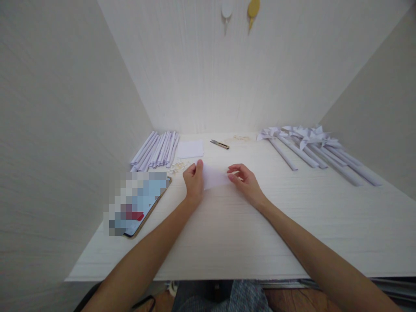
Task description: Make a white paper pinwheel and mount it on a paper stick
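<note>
Between my hands, above the table, is a small white sheet of paper (215, 178). My left hand (194, 180) is closed on its left edge, thumb uppermost. At the right end of the sheet is my right hand (244, 180), its fingers curled loosely and apart from the thumb. The thumb tip is by the paper's edge; whether it touches is unclear. Beyond the left hand lies a stack of square white paper (190, 149). A pair of thread snips (219, 144) rests farther back.
At left lie several rolled paper sticks (157, 149), with small pale bits (178, 167) beside them. A phone (143, 208), partly blurred, is nearer me. Paper pinwheels on sticks (312, 145) fill the back right. Rubber bands (240, 138) lie near the wall; two hooks (253, 8) hang above.
</note>
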Demonstrator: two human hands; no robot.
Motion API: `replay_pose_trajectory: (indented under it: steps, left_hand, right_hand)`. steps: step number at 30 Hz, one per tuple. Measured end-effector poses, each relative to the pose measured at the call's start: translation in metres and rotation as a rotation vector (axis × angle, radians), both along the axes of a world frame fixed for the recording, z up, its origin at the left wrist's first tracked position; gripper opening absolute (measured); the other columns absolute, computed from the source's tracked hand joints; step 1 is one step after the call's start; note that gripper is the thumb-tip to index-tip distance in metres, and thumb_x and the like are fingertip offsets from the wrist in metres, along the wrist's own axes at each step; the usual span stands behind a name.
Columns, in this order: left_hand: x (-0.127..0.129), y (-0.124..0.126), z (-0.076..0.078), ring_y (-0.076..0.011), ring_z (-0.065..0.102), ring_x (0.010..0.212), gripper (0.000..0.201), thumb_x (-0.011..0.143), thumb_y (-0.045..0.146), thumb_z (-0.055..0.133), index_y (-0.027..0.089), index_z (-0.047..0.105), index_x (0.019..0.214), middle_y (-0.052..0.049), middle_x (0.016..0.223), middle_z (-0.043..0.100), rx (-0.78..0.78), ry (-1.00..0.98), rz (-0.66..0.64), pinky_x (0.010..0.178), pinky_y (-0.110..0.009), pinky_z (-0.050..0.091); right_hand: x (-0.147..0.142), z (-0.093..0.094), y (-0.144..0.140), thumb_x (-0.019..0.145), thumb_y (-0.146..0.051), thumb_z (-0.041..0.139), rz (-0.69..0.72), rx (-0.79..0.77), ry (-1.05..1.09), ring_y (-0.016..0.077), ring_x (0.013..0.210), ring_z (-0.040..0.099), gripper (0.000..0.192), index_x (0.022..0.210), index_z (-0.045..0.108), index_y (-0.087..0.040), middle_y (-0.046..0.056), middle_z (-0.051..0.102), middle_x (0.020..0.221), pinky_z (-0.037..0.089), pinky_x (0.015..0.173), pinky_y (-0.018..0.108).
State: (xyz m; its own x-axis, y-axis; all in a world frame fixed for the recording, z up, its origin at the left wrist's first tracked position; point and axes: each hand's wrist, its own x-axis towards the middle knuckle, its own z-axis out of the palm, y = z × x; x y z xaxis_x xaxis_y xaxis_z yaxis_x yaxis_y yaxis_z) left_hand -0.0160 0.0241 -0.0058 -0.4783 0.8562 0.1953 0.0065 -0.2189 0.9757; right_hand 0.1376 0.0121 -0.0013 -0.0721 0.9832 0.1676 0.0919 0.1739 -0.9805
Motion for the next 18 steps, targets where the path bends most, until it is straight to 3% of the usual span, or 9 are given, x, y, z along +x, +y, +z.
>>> replay_pose_trajectory:
  steps: [4, 8, 11, 14, 16, 18]
  left_hand:
    - [0.009, -0.006, 0.002, -0.0055, 0.025, 0.045, 0.039, 0.069, 0.043, 0.056, 0.017, 0.036, 0.047, 0.007, 0.046, 0.028, -0.023, -0.015, -0.114, 0.043, -0.021, 0.020]
    - [0.008, -0.004, 0.003, -0.0063, 0.040, 0.047, 0.026, 0.061, 0.037, 0.064, 0.015, 0.052, 0.053, 0.005, 0.048, 0.046, -0.054, -0.077, -0.221, 0.047, -0.020, 0.031]
    - [0.010, -0.006, 0.005, -0.0074, 0.045, 0.047, 0.023, 0.055, 0.035, 0.067, 0.015, 0.057, 0.057, 0.002, 0.051, 0.054, -0.165, -0.028, -0.511, 0.048, -0.021, 0.034]
    - [0.014, -0.012, 0.007, -0.0058, 0.041, 0.044, 0.025, 0.055, 0.037, 0.067, 0.014, 0.055, 0.054, 0.004, 0.048, 0.050, -0.264, 0.072, -0.842, 0.046, -0.021, 0.030]
    - [0.015, -0.016, 0.008, -0.0045, 0.036, 0.042, 0.029, 0.059, 0.040, 0.063, 0.014, 0.052, 0.053, 0.006, 0.045, 0.045, -0.267, 0.120, -0.957, 0.044, -0.020, 0.025]
    - [0.016, -0.018, 0.008, -0.0045, 0.034, 0.043, 0.033, 0.063, 0.044, 0.059, 0.015, 0.049, 0.051, 0.006, 0.045, 0.042, -0.236, 0.149, -0.992, 0.044, -0.020, 0.023]
  right_hand:
    - [-0.001, -0.001, 0.001, 0.060, -0.041, 0.065, 0.076, -0.059, -0.099, 0.0065, 0.042, 0.035, 0.027, 0.052, 0.056, -0.017, -0.005, 0.045, 0.043, 0.024, 0.041, 0.022]
    - [0.005, 0.000, 0.006, 0.053, -0.042, 0.070, -0.138, -0.121, 0.214, 0.0058, 0.040, 0.033, 0.029, 0.055, 0.055, -0.017, -0.006, 0.045, 0.042, 0.022, 0.039, 0.021]
    - [0.010, 0.003, 0.009, 0.047, -0.042, 0.074, -0.235, -0.145, 0.465, 0.0053, 0.041, 0.035, 0.036, 0.050, 0.047, -0.018, -0.007, 0.042, 0.043, 0.027, 0.040, 0.020]
    - [0.012, 0.007, 0.008, 0.047, -0.043, 0.074, -0.266, -0.189, 0.487, 0.0048, 0.037, 0.032, 0.042, 0.048, 0.039, -0.019, -0.009, 0.037, 0.040, 0.025, 0.036, 0.020]
    - [0.011, 0.009, 0.005, 0.047, -0.042, 0.074, -0.217, -0.212, 0.402, 0.0047, 0.036, 0.031, 0.042, 0.047, 0.040, -0.019, -0.009, 0.037, 0.039, 0.022, 0.034, 0.020]
    - [0.007, 0.010, 0.001, 0.047, -0.042, 0.074, -0.117, -0.230, 0.312, 0.0052, 0.035, 0.032, 0.040, 0.046, 0.042, -0.019, -0.008, 0.040, 0.038, 0.021, 0.034, 0.020]
